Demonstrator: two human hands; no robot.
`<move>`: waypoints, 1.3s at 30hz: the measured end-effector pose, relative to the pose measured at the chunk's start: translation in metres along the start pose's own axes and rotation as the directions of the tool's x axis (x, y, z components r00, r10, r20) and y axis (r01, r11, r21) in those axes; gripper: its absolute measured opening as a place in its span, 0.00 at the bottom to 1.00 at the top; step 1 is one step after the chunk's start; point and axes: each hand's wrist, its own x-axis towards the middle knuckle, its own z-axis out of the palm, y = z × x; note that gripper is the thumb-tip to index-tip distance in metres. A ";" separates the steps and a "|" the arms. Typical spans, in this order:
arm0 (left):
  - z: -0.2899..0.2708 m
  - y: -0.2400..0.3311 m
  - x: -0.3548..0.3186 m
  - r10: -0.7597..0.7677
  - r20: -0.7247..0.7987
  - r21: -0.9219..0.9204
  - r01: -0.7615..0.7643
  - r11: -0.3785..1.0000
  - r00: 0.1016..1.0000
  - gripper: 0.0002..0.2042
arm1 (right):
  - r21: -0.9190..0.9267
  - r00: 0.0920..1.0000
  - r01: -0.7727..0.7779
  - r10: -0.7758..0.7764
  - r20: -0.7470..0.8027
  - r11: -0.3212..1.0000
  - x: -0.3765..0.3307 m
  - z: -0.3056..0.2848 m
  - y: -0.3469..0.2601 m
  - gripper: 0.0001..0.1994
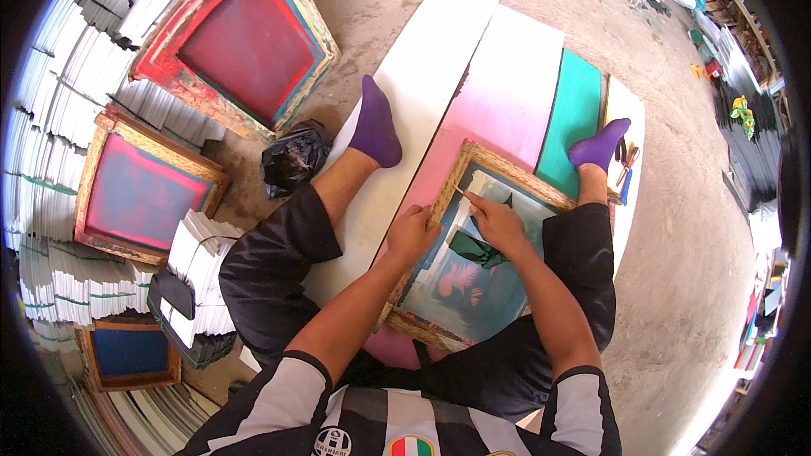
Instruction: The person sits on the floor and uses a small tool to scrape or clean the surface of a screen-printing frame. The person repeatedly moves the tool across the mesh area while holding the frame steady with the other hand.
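Between my legs lies a wooden screen-printing frame (541, 188), tilted, with a blue-grey mesh (498, 312) that bears pale pink leaf-like shapes. My left hand (411, 236) is closed on the frame's left side rail. Over the upper part of the mesh, my right hand (500, 226) pinches a thin pale stick or strip (461, 192), too small to tell which. A dark green piece (471, 249), perhaps cloth or film, lies on the mesh just under that hand.
Long white, pink and green boards (574, 114) lie beneath me. Beside my right foot are pliers (628, 171) with red handles. Leftward stand more screen frames (156, 190), a black plastic bag (296, 159) and stacks of white sheets (63, 118). Shelving (752, 25) lines the far right.
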 end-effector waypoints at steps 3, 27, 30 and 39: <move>-0.006 0.008 0.002 -0.033 0.023 0.062 0.031 0.998 0.999 0.25 | -0.050 0.999 -0.048 0.047 -0.028 0.998 0.000 -0.004 -0.007 0.20; 0.002 0.007 0.011 -0.001 -0.010 0.067 0.002 0.998 1.000 0.22 | -0.338 0.988 -0.063 0.108 0.115 0.939 0.011 -0.012 -0.050 0.21; 0.007 0.004 0.013 0.027 -0.007 0.121 -0.026 0.992 1.000 0.23 | -0.085 0.999 -0.002 0.006 0.048 0.996 0.016 0.010 -0.016 0.22; 0.008 0.001 0.015 0.025 -0.008 0.110 -0.024 0.994 1.000 0.23 | -0.173 0.969 -0.133 0.165 0.184 0.976 0.006 -0.018 -0.044 0.21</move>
